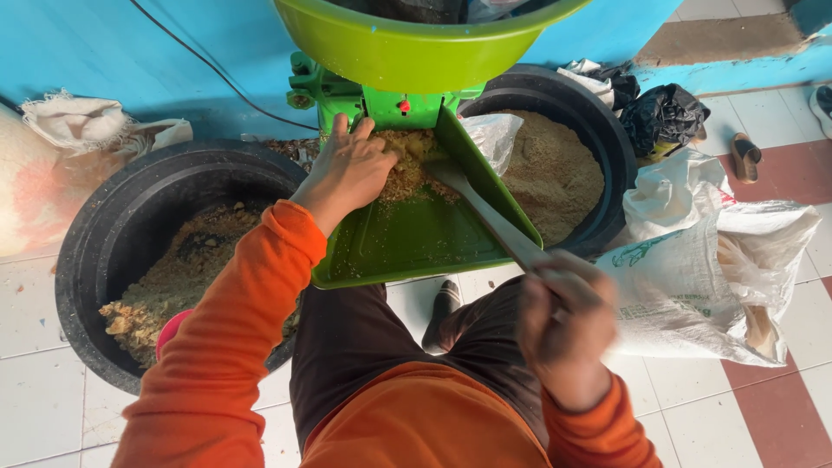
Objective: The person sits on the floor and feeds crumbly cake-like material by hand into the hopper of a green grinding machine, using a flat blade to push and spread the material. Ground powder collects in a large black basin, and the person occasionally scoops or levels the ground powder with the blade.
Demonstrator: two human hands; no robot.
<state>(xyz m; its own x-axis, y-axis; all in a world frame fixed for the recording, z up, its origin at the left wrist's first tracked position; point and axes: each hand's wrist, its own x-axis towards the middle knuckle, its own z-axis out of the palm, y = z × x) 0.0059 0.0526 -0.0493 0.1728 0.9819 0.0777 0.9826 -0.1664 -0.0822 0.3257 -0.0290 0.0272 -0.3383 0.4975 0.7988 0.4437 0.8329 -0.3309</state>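
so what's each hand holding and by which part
Right hand grips the pale flat wooden stick by its near end; left hand holds nothing, resting on crumbly brown feed.

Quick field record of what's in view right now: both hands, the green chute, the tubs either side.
left hand: palm down on the crumbly brown mash at the top of the green chute tray
right hand: blurred, gripping a pale stick, its tip in the mash
left black tub: coarse clumpy mash
right black tub: finer meal
white sack: on the tiles, right side
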